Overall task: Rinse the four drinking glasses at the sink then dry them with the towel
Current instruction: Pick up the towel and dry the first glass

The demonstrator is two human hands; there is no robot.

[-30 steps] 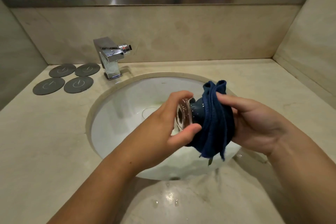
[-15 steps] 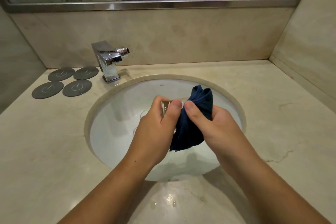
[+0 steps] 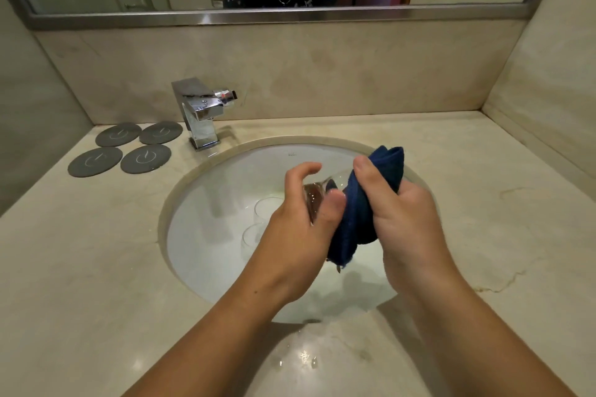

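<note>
Glass point(image 3: 317, 195) gripped by left hand point(image 3: 301, 229) over sink point(image 3: 206, 235); right hand point(image 3: 400, 216) clutches blue towel point(image 3: 358, 213) against it.

1 clear drinking glass point(image 3: 317, 200) is tipped sideways above the sink point(image 3: 206, 235), gripped in the left hand point(image 3: 296, 229). The dark blue towel point(image 3: 364, 203), bunched in the right hand point(image 3: 403, 213), covers its right end. A 2nd glass point(image 3: 267, 206) and a 3rd glass point(image 3: 253, 237) sit near the basin's middle, partly hidden.
</note>
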